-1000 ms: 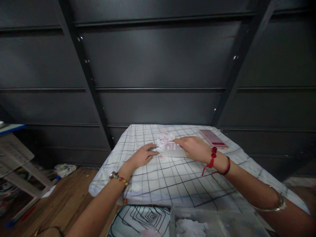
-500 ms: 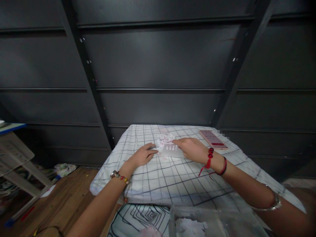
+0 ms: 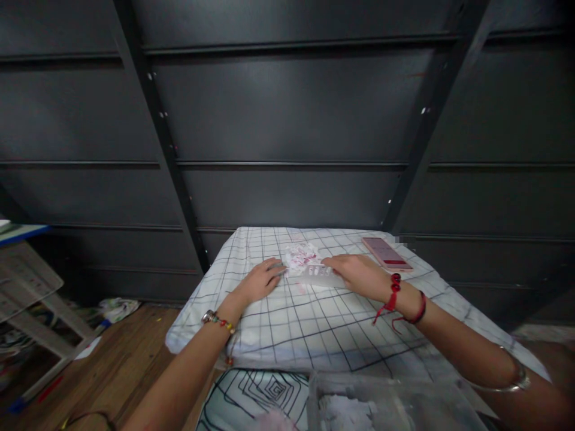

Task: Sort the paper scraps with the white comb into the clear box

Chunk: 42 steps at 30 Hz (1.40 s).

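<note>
My right hand (image 3: 362,276), fingers closed over the right end of the pale sheet (image 3: 320,278), has shifted slightly rightward with it since half a second ago; more of the red-marked scrap pile (image 3: 300,258) now shows, so I judge it easier to reach; my left hand (image 3: 259,281) rests at the pile's left, fingers slightly parted (whether gripping anything, I cannot tell); the sheet lies on the checked cloth (image 3: 287,335); my right fingertips are indistinct; the clear box (image 3: 431,392) is cut off below.
</note>
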Motion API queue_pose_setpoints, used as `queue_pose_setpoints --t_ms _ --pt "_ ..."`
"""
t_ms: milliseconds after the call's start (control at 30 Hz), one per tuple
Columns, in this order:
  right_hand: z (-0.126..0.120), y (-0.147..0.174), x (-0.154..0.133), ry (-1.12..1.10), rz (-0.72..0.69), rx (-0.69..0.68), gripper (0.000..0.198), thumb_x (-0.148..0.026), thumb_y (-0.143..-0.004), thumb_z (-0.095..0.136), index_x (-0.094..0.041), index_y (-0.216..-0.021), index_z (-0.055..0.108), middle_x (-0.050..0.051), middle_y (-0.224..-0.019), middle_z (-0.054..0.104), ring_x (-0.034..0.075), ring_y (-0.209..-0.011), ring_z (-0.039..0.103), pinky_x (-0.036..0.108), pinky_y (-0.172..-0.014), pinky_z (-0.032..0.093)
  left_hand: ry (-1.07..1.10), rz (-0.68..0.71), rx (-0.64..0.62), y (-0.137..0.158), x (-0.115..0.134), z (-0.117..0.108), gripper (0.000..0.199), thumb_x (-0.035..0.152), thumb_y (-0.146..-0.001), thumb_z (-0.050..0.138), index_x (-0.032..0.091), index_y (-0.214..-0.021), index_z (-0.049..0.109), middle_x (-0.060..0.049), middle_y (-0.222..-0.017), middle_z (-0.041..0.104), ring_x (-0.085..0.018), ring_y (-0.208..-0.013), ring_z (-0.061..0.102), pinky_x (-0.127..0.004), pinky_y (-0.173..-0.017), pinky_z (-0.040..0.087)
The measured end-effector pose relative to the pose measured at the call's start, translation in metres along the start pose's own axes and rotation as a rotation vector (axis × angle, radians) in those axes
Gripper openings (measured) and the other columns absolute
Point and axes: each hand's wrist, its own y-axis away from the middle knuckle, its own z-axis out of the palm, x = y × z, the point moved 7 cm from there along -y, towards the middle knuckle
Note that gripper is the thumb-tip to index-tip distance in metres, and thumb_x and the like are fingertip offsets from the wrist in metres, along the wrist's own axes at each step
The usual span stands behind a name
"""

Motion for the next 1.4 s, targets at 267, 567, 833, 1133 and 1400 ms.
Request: queue_pose_setpoints --t_ms 267,567,833,1133,1400 --pt "-0.003 0.021 0.005 -0.048 0.089 0.054 0.042 -0.001 -0.074 0.035 -0.015 -0.109 0.052 0.009 -0.097 0.063 0.017 -0.09 0.058 0.027 -0.076 0.041 -0.034 -0.168 -0.01 0.036 -0.012 -0.009 0.04 0.037 -0.091 0.034 0.017 -0.124 0.044 -0.01 -0.135 0.037 -0.024 -0.124 0.033 -0.038 -0.101 0.03" --pt "-0.005 0.026 -0.043 -0.079 0.002 -0.043 0.046 0.001 -0.067 0.038 -0.013 -0.109 0.051 0.011 -0.094 0.063 0.019 -0.088 0.057 0.03 -0.074 0.041 -0.06 -0.26 -0.094 0.092 -0.022 -0.026 0.044 0.043 -0.09 0.033 0.018 -0.122 0.048 -0.008 -0.132 0.043 -0.022 -0.122 0.037 -0.037 -0.101 0.03" --pt "-0.015 0.022 -0.053 -0.058 0.112 -0.072 0.048 0.003 -0.068 0.034 -0.012 -0.111 0.05 0.014 -0.1 0.062 0.021 -0.092 0.057 0.032 -0.075 0.042 -0.064 -0.273 -0.089 0.089 -0.017 -0.029 0.043 0.04 -0.09 0.034 0.014 -0.121 0.05 -0.011 -0.129 0.046 -0.023 -0.12 0.04 -0.037 -0.1 0.032" --pt "-0.018 0.03 -0.094 -0.089 -0.013 -0.107 0.046 0.002 -0.067 0.039 -0.012 -0.109 0.051 0.012 -0.095 0.063 0.019 -0.085 0.058 0.029 -0.071 0.043 -0.033 -0.275 -0.07 0.089 -0.017 -0.03 0.04 0.038 -0.09 0.035 0.016 -0.119 0.051 -0.009 -0.128 0.047 -0.02 -0.119 0.041 -0.035 -0.101 0.031" --pt "-0.033 0.042 -0.14 -0.098 -0.219 0.03 0.03 -0.006 -0.076 0.041 -0.012 -0.103 0.054 0.012 -0.087 0.065 0.019 -0.075 0.06 0.03 -0.064 0.045 -0.028 -0.288 -0.086 0.088 -0.019 -0.029 0.041 0.037 -0.089 0.036 0.013 -0.118 0.052 -0.01 -0.128 0.047 -0.021 -0.119 0.04 -0.035 -0.101 0.03"
